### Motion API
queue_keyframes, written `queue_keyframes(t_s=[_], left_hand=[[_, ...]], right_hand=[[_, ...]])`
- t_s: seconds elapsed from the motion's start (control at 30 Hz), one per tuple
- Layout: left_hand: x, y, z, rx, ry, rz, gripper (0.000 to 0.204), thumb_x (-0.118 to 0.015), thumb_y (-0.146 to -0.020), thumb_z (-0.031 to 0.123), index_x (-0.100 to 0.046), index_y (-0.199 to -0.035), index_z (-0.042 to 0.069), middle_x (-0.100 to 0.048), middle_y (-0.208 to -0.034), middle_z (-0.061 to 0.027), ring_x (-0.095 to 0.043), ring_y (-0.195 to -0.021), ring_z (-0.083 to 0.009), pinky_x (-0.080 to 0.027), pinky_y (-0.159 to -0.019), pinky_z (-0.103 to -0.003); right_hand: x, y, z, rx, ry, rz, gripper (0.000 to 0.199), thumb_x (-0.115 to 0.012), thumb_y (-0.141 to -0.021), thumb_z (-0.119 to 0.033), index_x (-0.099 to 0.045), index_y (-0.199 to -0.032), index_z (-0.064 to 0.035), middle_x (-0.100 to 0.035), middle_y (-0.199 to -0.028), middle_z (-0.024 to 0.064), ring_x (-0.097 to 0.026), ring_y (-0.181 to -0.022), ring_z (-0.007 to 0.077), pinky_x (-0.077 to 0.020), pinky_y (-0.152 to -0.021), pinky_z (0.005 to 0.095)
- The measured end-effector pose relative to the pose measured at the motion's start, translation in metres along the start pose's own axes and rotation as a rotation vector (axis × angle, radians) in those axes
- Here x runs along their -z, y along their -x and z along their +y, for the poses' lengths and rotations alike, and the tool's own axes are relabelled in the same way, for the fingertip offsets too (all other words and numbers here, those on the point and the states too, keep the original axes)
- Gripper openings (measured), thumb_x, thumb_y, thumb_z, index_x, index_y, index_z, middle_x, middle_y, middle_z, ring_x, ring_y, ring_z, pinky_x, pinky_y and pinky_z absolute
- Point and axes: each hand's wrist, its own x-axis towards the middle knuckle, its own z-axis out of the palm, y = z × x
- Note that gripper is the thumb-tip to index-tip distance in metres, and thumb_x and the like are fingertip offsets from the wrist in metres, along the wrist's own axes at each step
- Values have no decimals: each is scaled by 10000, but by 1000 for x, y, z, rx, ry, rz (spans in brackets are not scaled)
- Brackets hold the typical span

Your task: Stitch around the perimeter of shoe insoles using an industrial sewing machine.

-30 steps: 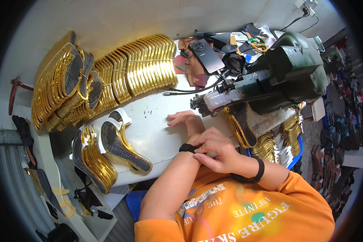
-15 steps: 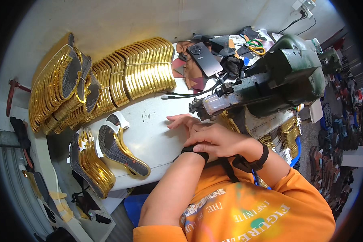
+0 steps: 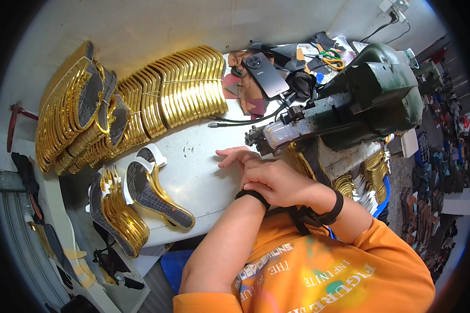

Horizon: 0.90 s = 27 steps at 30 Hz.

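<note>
My left hand (image 3: 235, 157) reaches over the white worktable with its fingers stretched out and nothing in them. Across its back and wrist lies my right hand (image 3: 278, 182), its fingers curled round the left wrist. Right beside those fingers is a black wrist strap (image 3: 255, 196) on my left arm. My right wrist wears another black strap (image 3: 335, 207). Just beyond my hands is the front end of a dark green sewing machine (image 3: 381, 99). To their left, a gold-edged curved shoe piece (image 3: 156, 193) with a dark gridded face rests beside a stack of similar pieces (image 3: 117, 208).
Long rows of gold-edged pieces (image 3: 193, 83) line the back left. A phone (image 3: 265, 74), leather scraps (image 3: 250, 96) and green-and-yellow-handled scissors (image 3: 331, 60) lie at the back. A black cable (image 3: 235, 123) crosses the white table (image 3: 193, 151). More gold-edged pieces (image 3: 373, 169) hang at the right.
My right hand has shifted slightly over the left wrist, its fingers now more curled beside the strap. My left hand and the pieces on the table stay in place.
</note>
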Motion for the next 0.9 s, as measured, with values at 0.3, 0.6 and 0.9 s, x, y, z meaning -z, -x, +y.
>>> queue_keyframes(t_s=[0.3, 0.6, 0.9], left_hand=[[6, 2, -4, -11, -65, -21, 320, -532, -913, 151, -662, -1128, -46, -664, -982, -265, -692, -841, -384, -544, -531, -458], [14, 2, -4, -21, -127, -44, 306, -535, -912, 149, -673, -1113, -36, -671, -957, -246, -695, -818, -359, -539, -527, -443], [13, 27, 16, -48, -118, 32, 288, -538, -910, 145, -680, -1095, -24, -672, -935, -227, -692, -797, -338, -534, -521, -432]], right_hand=[[-6, 0, 1, -75, 89, 41, 56, -677, -877, -56, -631, -906, -43, -658, -947, 142, -663, -893, 363, -517, -774, 427], [-7, -2, 5, -231, 22, 13, 54, -661, -919, -91, -654, -929, -38, -678, -980, 125, -679, -935, 340, -515, -805, 406], [5, 7, 22, 74, -121, -89, 150, -690, -914, -110, -701, -1053, -54, -673, -987, 108, -670, -937, 285, -517, -817, 365]])
